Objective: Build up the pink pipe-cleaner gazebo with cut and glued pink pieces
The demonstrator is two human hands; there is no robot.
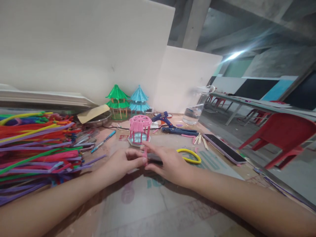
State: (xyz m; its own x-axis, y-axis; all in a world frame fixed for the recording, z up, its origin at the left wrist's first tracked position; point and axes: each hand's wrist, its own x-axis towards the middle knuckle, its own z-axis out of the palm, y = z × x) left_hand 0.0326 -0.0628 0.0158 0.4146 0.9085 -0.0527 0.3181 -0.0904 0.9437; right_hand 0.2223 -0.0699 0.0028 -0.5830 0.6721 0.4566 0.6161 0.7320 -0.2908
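Note:
My left hand (pixel 127 161) pinches a short pink pipe cleaner piece (pixel 145 154) between thumb and fingers. From the other side, my right hand (pixel 170 164) reaches it too, index finger at its upper end and thumb near its lower end. A dark blade-like part shows between the fingers of my right hand. Just beyond that hand is the yellow loop of a scissors handle (pixel 189 156); whether the hand touches the scissors is hidden. Right behind my hands stands a small pink pavilion (pixel 140 126) with posts and a partly covered roof, on a pale blue base.
Coloured pipe cleaners (pixel 37 148) heap at the left. Green (pixel 117 102) and blue (pixel 139 98) pavilions stand behind, near a glue gun (pixel 163 118), dark blue pliers-like tool (pixel 180 131) and water jug (pixel 194 110). A phone (pixel 224 148), small sticks (pixel 199 140) and pen (pixel 103 141) lie around.

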